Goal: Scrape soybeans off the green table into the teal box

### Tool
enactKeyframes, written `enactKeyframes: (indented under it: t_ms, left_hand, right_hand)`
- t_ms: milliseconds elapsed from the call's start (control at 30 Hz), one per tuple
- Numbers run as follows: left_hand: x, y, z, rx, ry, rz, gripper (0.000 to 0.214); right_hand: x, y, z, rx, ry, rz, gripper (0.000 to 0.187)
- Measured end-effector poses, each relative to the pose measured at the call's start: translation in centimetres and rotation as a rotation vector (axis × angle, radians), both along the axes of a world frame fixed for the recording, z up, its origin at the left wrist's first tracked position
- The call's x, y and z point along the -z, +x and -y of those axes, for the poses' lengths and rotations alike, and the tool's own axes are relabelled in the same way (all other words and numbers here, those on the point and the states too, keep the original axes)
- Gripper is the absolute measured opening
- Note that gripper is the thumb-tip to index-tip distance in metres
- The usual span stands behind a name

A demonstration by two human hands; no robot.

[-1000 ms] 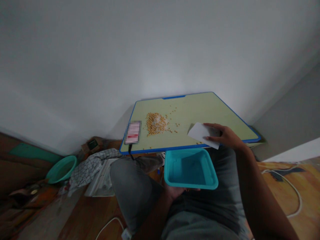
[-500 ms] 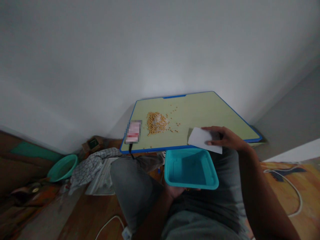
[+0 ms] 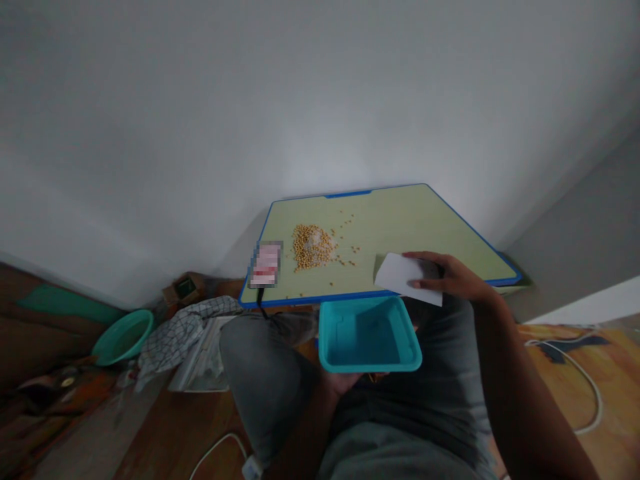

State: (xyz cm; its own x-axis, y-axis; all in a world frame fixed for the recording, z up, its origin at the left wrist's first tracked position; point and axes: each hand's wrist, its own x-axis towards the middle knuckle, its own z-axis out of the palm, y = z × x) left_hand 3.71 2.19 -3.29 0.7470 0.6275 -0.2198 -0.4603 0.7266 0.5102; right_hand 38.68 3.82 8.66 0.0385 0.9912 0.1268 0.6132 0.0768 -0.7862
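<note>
My right hand grips a white card at the near edge of a small green table with a blue rim. A pile of yellow beans lies on the table's left half, with loose beans scattered around it. Just below the table's near edge is a turquoise plastic tray, held from underneath by my left hand. Only the fingers of that hand show under the tray. The card's lower corner hangs past the table edge, to the right of the tray.
A blurred red and white packet lies at the table's left corner. On the floor to the left are a checked cloth, a green basin and a small box. White cables run over the floor on the right.
The tray has shifted left along the table's near edge. My right hand drew the card toward the edge, then held about still.
</note>
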Motion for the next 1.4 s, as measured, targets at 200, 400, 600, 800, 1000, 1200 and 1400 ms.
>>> enactKeyframes:
  t_ms: [200,400,600,800,1000,1200,1400]
  left_hand:
    - [3.3,-3.7,-1.3,-0.124,0.096,0.19,0.071]
    - [2.3,-6.2,-1.6,-0.302,0.159,0.084,0.07]
    - [-0.1,-6.9,-1.3,-0.333,0.124,-0.016,0.069]
    - [1.6,-6.5,-2.1,-0.282,0.225,0.355,0.079]
    - [2.7,-7.7,-2.3,-0.261,0.221,0.348,0.072]
    - [2.4,-7.8,-2.5,-0.25,0.18,0.289,0.077]
    - [3.6,-7.7,-2.3,-0.243,0.172,0.344,0.077]
  right_hand:
    - [1.0,0.4,-0.3,0.068,0.05,0.036,0.075]
    - [1.8,0.5,-0.8,0.111,0.136,0.058,0.074]
    - [1.8,-0.3,-1.1,0.162,0.214,-0.001,0.072]
    - [1.0,-4.3,-3.7,0.112,0.204,-0.286,0.074]
    - [1.0,-11.6,-9.0,-0.032,0.339,-0.59,0.062]
    - [2.5,-13.9,-8.7,-0.029,0.216,-0.643,0.06]
    - [2.4,-13.3,-8.0,0.067,0.22,-0.858,0.058]
